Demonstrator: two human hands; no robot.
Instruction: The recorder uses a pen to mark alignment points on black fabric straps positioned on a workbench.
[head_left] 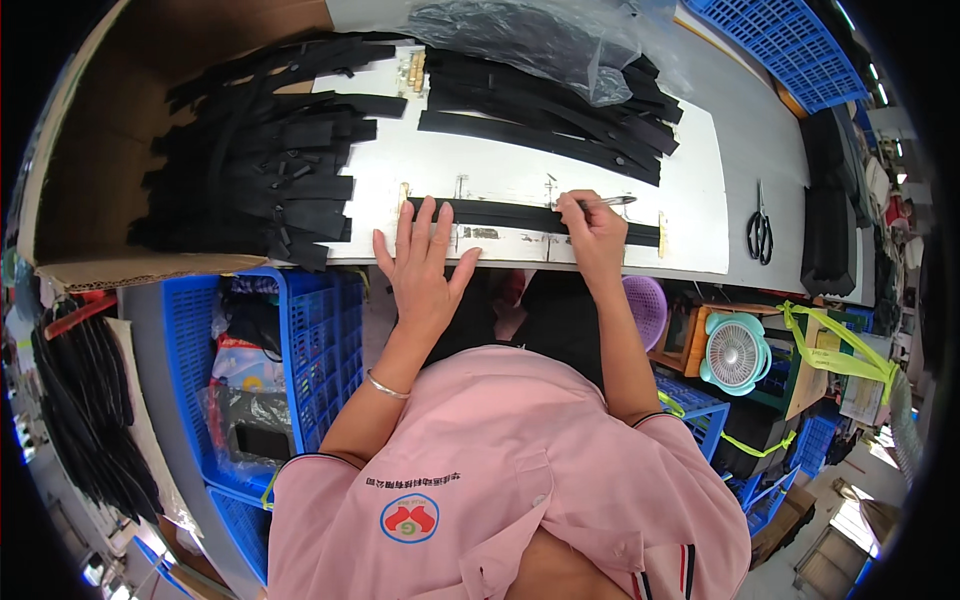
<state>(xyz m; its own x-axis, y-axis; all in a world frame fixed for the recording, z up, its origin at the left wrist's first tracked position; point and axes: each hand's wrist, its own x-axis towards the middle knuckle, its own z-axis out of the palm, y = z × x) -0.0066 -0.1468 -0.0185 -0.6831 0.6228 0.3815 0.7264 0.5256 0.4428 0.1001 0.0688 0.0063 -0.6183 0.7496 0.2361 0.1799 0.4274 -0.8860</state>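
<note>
A black zipper (500, 214) lies straight across a white board (700, 215) close to the table's near edge. My left hand (420, 268) rests with spread fingers on the zipper's left end, its fingertips pressing it flat. In my right hand (597, 232) is a pen (618, 201), pinched between thumb and fingers, with its tip over the zipper right of the middle. Dark marks and small lines show on the board along the zipper. My fingers hide the pen's tip in part.
A heap of black zippers (240, 170) spills from a cardboard box (90, 130) at the left. More zippers (530, 100) lie behind, partly under clear plastic (540, 40). Black scissors (760, 230) lie to the right. Blue baskets (320, 330) and a small fan (735, 353) stand below table level.
</note>
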